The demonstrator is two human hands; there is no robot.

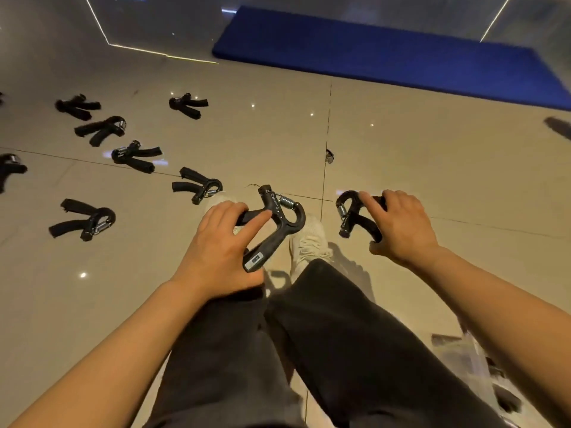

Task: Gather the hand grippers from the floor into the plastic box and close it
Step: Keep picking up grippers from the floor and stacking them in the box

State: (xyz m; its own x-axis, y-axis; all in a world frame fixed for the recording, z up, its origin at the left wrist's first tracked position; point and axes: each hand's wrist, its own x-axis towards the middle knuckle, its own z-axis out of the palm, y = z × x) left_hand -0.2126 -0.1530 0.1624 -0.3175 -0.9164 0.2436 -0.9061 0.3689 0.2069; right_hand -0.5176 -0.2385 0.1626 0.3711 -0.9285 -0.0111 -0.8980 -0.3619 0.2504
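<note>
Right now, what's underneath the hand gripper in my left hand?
Under the hand gripper held by the left hand are the pale shoes and floor tile. The hand and gripper cover most of one shoe.

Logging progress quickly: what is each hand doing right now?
Left hand: holds a hand gripper by its handles.
Right hand: grips another hand gripper.

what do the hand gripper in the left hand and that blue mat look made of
The black hand gripper held in the left hand looks like matte hard plastic with a bright coiled steel spring; its smooth handles catch dull highlights. The flat blue mat looks like soft foam with a fine textured, non-glossy cover, though the cover material is unclear.
</note>
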